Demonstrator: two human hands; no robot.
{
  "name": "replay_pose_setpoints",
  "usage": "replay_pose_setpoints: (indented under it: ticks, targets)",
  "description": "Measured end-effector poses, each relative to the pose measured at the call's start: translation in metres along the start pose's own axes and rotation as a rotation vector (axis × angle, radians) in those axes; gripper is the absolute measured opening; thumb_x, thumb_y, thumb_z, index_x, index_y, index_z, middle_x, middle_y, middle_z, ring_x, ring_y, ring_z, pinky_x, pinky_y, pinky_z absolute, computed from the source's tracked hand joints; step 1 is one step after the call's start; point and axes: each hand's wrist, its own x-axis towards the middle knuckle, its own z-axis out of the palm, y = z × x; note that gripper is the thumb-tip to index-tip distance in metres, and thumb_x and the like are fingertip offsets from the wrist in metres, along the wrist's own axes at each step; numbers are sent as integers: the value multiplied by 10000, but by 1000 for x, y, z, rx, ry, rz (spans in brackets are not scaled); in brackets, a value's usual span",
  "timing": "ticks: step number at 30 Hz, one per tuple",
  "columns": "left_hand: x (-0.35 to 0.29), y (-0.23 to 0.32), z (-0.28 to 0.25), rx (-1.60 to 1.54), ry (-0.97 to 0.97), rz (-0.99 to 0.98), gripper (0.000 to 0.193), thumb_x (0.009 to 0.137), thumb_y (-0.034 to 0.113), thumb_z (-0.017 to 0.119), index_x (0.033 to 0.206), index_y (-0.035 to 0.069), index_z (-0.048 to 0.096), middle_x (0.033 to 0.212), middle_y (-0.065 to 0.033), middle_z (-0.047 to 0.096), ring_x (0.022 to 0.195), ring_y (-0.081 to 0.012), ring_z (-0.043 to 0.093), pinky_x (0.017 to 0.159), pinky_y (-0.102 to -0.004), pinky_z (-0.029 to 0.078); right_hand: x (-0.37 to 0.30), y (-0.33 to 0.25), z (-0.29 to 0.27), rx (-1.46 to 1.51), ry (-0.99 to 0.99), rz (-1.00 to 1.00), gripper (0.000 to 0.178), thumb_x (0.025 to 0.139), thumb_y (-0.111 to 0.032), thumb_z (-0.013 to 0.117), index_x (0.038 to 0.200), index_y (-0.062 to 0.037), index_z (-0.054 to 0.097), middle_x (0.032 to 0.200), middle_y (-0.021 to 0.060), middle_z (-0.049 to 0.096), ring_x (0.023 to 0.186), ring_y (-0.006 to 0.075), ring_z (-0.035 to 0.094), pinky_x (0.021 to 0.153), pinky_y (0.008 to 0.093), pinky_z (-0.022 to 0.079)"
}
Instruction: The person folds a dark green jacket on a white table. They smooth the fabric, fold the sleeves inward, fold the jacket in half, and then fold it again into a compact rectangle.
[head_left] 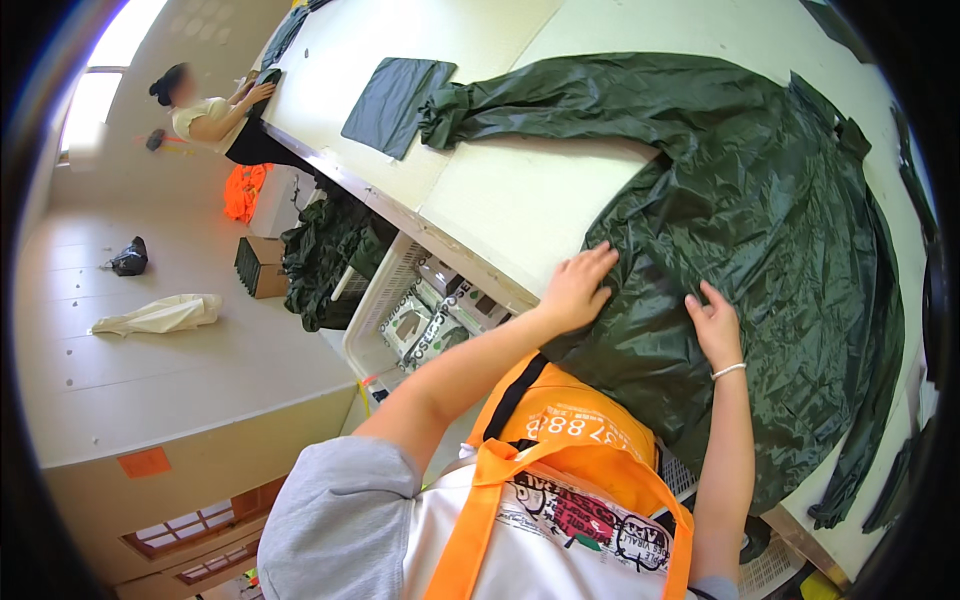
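A dark green jacket [760, 210] of thin, shiny, creased fabric lies spread over the white table [540, 200]. One sleeve [580, 95] reaches far left and ends in a gathered cuff; the other sleeve [855, 470] hangs down at the right side. My left hand [580, 288] rests on the jacket's left edge, fingers stretched out. To its right, my right hand [716, 328] lies on the body of the jacket with thumb and fingers apart. Neither hand grips the fabric. Beside the cuff is a flat, folded dark green piece [398, 105].
Left of the table edge, a white basket [365, 345] holds several printed packages. Behind it are heaped dark green fabric [325, 250], a cardboard box [262, 268] and an orange cloth [245, 190]. A co-worker [215, 120] stands at the table's far left. A cream cloth [165, 314] lies on the floor.
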Motion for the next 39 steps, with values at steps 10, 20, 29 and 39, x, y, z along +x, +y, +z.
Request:
replay_pose_setpoints:
  ticks: [10,20,29,39]
  targets:
    - [141,-359,-137,-298,763,-956,972,635,440,792,1379,-7,354,1329,-240,471,1183,-341,494,1002,-398,388,-10,1,48,-169,256,187,345,956,-182,496,1294,-134,549,785,103,624,634,160,553,647,289,446]
    - [50,-129,-167,-463,808,486,330,618,-79,572,916,64,576,914,-102,574,848,-295,546,771,-365,431,-15,-189,77,663,301,-95,375,953,-271,537,1229,-20,570,826,-15,633,523,0,377,476,164,282]
    - [-20,-81,-139,-773,206,627,697,623,144,694,1274,65,456,1241,-161,462,1165,-335,443,994,-427,348,-41,-176,76,774,72,41,267,847,-157,687,1074,-58,585,758,-69,531,534,11,397,452,181,303]
    - [-9,-57,-117,-1662,-533,190,415,842,162,625,1217,19,521,1174,-56,588,1115,-152,532,964,-310,401,-76,-97,93,436,285,-167,418,802,-6,669,1197,-13,534,1082,0,574,583,-9,317,543,144,310]
